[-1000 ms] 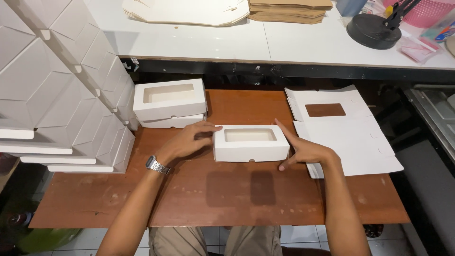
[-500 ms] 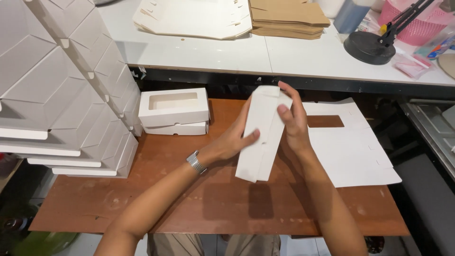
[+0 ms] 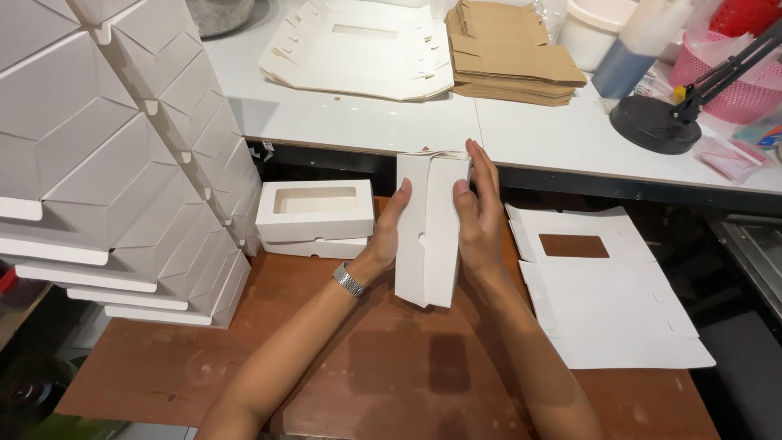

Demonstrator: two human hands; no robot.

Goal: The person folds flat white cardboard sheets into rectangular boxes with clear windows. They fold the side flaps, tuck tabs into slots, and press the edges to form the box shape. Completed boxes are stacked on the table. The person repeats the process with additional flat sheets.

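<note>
I hold a white cardboard box (image 3: 429, 236) upright on its end above the brown table (image 3: 391, 367), its plain underside turned to me. My left hand (image 3: 389, 228) grips its left side, with a metal watch on that wrist. My right hand (image 3: 481, 213) grips the right side, fingers stretched up along the edge. Two finished white boxes with window lids (image 3: 316, 216) are stacked just left of my left hand. Flat white box blanks with a window cut-out (image 3: 607, 289) lie to the right of my right hand.
A tall leaning stack of folded white boxes (image 3: 114, 155) fills the left side. On the white counter (image 3: 350, 122) behind lie flat white blanks (image 3: 358, 49), brown card blanks (image 3: 509, 53), a black lamp base (image 3: 656, 124) and a pink basket (image 3: 729, 73).
A second ago the box lay flat on the table, window up, between both hands. I have lifted it and turned it on end, with its underside now facing me.
</note>
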